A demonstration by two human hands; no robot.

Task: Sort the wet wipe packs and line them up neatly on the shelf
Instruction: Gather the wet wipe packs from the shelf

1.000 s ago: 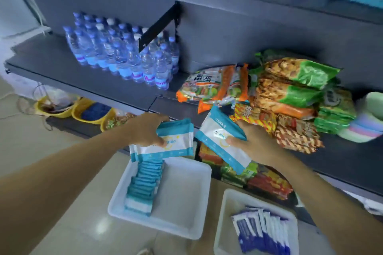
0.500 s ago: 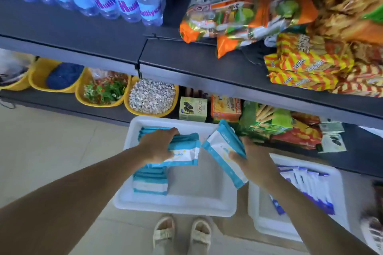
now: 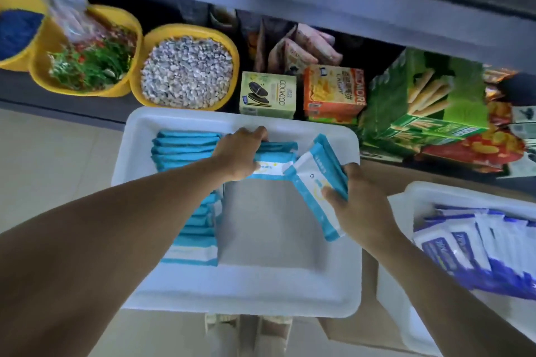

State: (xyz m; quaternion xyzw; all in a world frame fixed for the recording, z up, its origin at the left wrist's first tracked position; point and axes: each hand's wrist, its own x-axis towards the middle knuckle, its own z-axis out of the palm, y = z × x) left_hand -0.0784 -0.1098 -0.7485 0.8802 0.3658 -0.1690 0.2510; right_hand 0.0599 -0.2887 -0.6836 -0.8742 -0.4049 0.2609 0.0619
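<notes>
Teal wet wipe packs (image 3: 275,164) are being gripped by the left hand (image 3: 240,155), a second teal stack (image 3: 317,180) by the right hand (image 3: 359,203), over the white tray (image 3: 246,293); sorting judged under way, next requiring upright placement beside the row (image 3: 185,148).

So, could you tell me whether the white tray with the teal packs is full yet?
Partly full. The white tray holds a row of teal packs along its left side; its floor is bare elsewhere.
</notes>
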